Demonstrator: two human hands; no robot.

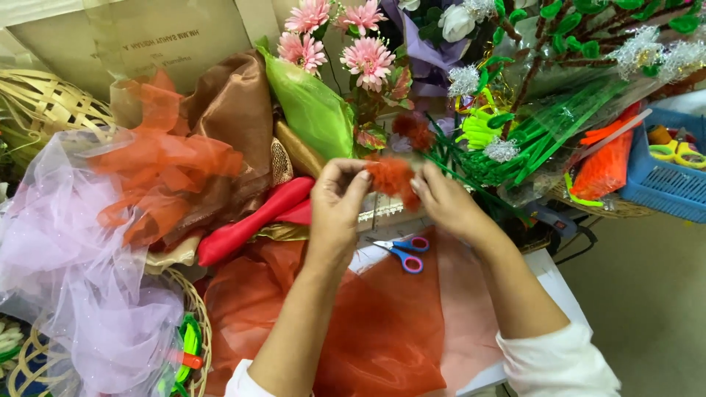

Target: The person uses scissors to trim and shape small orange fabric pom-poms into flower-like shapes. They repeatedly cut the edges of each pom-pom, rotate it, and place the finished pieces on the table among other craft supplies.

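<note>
Head view: both my hands pinch an orange pompom (391, 179).
Left hand (336, 200) and right hand (445, 202) grip its edges; pulling unevenly could tear it apart over the scissors (404, 251).

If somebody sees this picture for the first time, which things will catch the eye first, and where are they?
In the middle, the left hand and right hand pinch a fluffy orange flower between their fingertips. Below them, small scissors with blue and pink handles lie on orange fabric. Pink flowers stand at the top, and pale lilac netting fills the left side.
</note>
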